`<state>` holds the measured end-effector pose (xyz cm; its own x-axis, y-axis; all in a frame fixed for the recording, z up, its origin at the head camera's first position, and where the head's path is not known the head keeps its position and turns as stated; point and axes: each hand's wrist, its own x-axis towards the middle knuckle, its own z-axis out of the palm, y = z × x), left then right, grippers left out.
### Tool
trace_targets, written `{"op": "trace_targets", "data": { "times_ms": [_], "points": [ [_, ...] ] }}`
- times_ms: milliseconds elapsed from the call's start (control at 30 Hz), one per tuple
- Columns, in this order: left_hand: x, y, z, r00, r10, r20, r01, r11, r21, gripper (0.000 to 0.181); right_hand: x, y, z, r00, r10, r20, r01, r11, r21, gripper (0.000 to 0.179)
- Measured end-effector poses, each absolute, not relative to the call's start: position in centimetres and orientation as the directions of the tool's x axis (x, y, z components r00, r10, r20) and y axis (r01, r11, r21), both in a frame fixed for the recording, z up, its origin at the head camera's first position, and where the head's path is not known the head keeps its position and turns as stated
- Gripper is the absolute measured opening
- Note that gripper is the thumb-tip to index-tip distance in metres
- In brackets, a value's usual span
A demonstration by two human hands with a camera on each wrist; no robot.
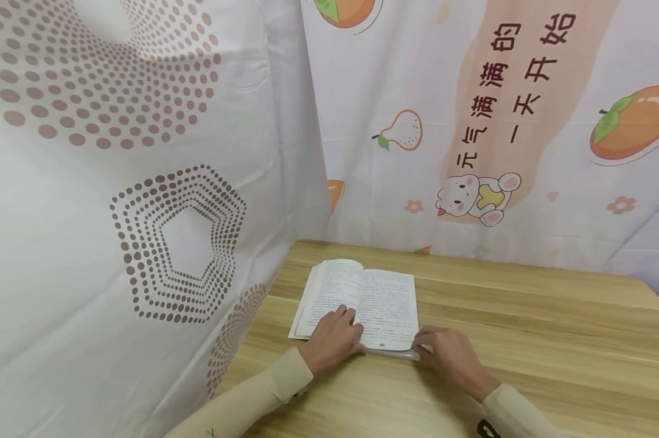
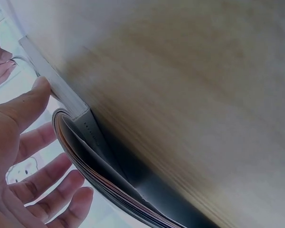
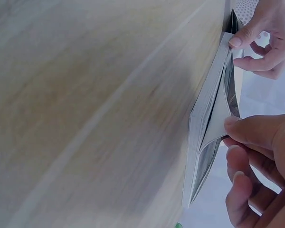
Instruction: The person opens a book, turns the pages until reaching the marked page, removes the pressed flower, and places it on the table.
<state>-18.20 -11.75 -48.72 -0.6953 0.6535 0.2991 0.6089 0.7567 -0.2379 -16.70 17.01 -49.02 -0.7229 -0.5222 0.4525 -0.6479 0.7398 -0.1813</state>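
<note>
An open book [image 1: 386, 298] lies on the wooden table, with printed text on both pages. My left hand [image 1: 333, 340] rests on its lower middle, near the fold. In the left wrist view the left thumb [image 2: 38, 97] touches the book's bottom edge while the loosely spread fingers reach over the curved left-hand pages [image 2: 109, 190]. At the lower right corner, my right hand [image 1: 451, 356] pinches a page [image 3: 217, 118] between thumb and fingers. That page is lifted and bends up from the thicker block of pages [image 3: 202, 114] below.
The wooden table [image 1: 526, 328] extends right of the book and in front of it. A white curtain with dot patterns [image 1: 187, 243] hangs along the left side. Behind the table hangs another curtain [image 1: 384, 194] with fruit, writing and a cartoon animal.
</note>
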Motion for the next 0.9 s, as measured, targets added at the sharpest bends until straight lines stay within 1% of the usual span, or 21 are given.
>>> {"op": "trace_targets", "data": {
  "times_ms": [233, 467, 567, 733, 833, 900],
  "points": [
    [-18.3, -11.8, -48.6, -0.688, 0.657, 0.306, 0.615, 0.753, -0.234, 0.04, -16.7, 17.0, -48.5, -0.758, -0.502, 0.417, -0.617, 0.759, -0.207, 0.015],
    [-18.1, -11.8, -48.5, -0.708, 0.649, 0.276, 0.602, 0.76, -0.244, 0.041, -16.7, 17.0, -47.7, -0.79, -0.452, 0.413, -0.593, 0.733, -0.332, 0.01],
    [-18.2, -11.8, -48.4, -0.708, 0.65, 0.274, 0.601, 0.76, -0.25, 0.04, -16.8, 16.8, -47.4, -0.783, -0.451, 0.427, -0.601, 0.727, -0.334, 0.008],
    [-18.2, -11.9, -48.4, -0.707, 0.652, 0.272, 0.606, 0.758, -0.243, 0.037, -16.8, 16.4, -47.2, -0.764, -0.427, 0.485, -0.609, 0.724, -0.322, 0.012],
    [-18.1, -12.0, -48.4, -0.713, 0.649, 0.266, 0.606, 0.761, -0.231, 0.035, -16.8, 16.3, -47.0, -0.779, -0.383, 0.496, -0.583, 0.733, -0.35, 0.013],
    [-18.0, -12.1, -48.4, -0.716, 0.644, 0.268, 0.604, 0.765, -0.223, 0.034, -16.8, 16.3, -47.0, -0.796, -0.35, 0.494, -0.555, 0.748, -0.364, 0.017]
  ]
}}
